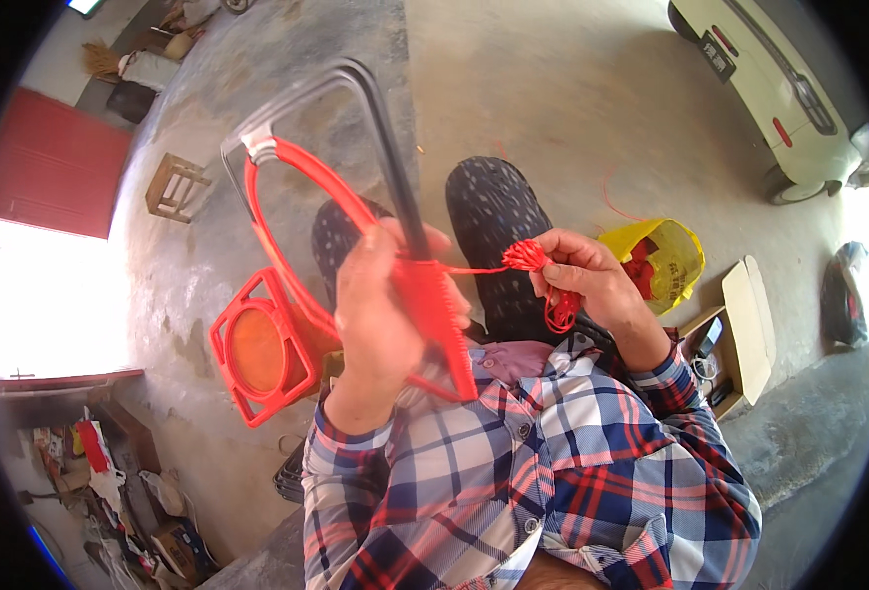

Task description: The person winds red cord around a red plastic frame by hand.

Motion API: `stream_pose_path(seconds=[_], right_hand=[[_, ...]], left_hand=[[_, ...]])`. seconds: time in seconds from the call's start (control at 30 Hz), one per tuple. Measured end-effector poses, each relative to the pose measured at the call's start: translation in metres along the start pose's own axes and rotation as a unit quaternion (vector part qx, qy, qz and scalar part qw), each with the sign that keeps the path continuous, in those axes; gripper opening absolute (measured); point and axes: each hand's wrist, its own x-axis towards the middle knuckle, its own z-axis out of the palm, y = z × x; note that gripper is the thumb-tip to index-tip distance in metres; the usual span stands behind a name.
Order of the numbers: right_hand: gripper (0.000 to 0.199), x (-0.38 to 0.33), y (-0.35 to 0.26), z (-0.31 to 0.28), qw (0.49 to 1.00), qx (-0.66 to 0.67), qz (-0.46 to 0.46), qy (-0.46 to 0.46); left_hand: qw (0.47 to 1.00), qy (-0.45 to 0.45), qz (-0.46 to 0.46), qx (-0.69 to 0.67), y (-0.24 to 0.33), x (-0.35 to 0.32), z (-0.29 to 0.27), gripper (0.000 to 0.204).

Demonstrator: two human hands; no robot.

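My left hand [375,305] is closed around a black metal-tube frame [395,147], blurred by motion. Red cord [434,315] is wound closely in a band across the frame beside my palm, and a red curved side [306,182] arches from its far corner. From that band a single red strand runs to my right hand [592,280]. Thumb and fingers there pinch a bundle of red cord [528,256], with loose loops hanging below it. The frame stands tilted above my knees. My left fingertips are partly hidden behind the red winding.
Right of my knees sit a yellow bag [695,258] with red material inside and an open cardboard box [749,334] holding a dark device and white cable. At left lie a red square-framed plastic piece [301,369] and a small wooden stool [174,187]. A car [788,98] stands far right.
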Motion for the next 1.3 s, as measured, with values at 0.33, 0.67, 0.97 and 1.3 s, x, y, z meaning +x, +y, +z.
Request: stream_pose_path(seconds=[0.33, 0.67, 0.97, 1.3], right_hand=[[0.011, 0.010, -0.002, -0.008, 0.999, 0.045, -0.014, -0.019], [0.010, 0.014, -0.001, -0.019, 0.999, 0.038, -0.015, -0.024], [0.009, 0.009, 0.005, -0.029, 0.994, 0.106, -0.033, 0.016], [0.010, 0.015, 0.018, -0.022, 0.988, 0.148, -0.011, 0.039]], left_hand=[[0.934, -0.177, 0.306, -0.052, 0.019, 0.005, -0.021, 0.080], [0.892, -0.313, 0.283, -0.160, -0.015, 0.031, -0.033, 0.080], [0.890, -0.319, 0.212, -0.248, -0.009, 0.032, -0.034, 0.103], [0.891, -0.339, 0.152, -0.263, -0.003, 0.056, -0.050, 0.081]])
